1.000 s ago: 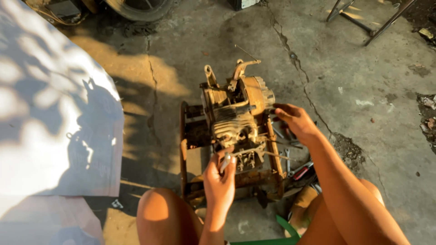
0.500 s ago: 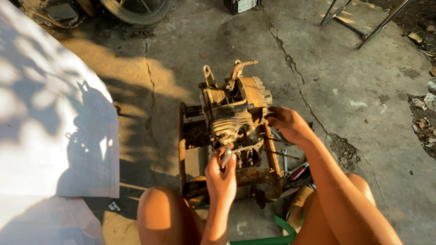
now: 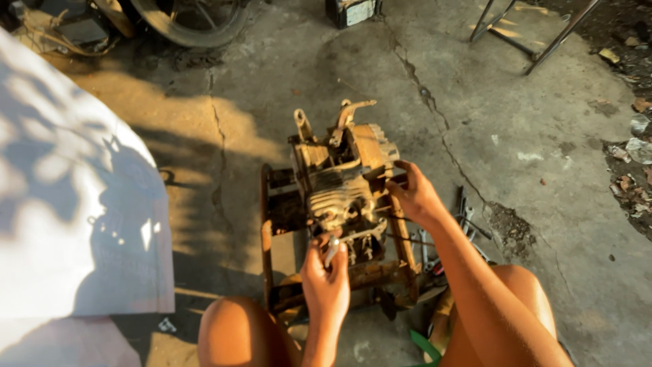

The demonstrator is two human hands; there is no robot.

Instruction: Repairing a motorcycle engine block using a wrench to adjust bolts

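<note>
At nine o'clock a broad white sheet [image 3: 68, 204] lies in dappled shade on the cracked concrete floor [image 3: 516, 115]. At the middle, a grimy small engine [image 3: 343, 180] sits on a rusty metal frame [image 3: 268, 224]. The left hand [image 3: 326, 275] reaches up from six o'clock, its fingers pinched narrow on a small silvery part [image 3: 332, 250] held against the engine's near face. The right hand [image 3: 415, 194] comes in from four o'clock, its fingers curled against the engine's right side. Loose wrenches [image 3: 465, 217] lie on the floor just beside that forearm.
</note>
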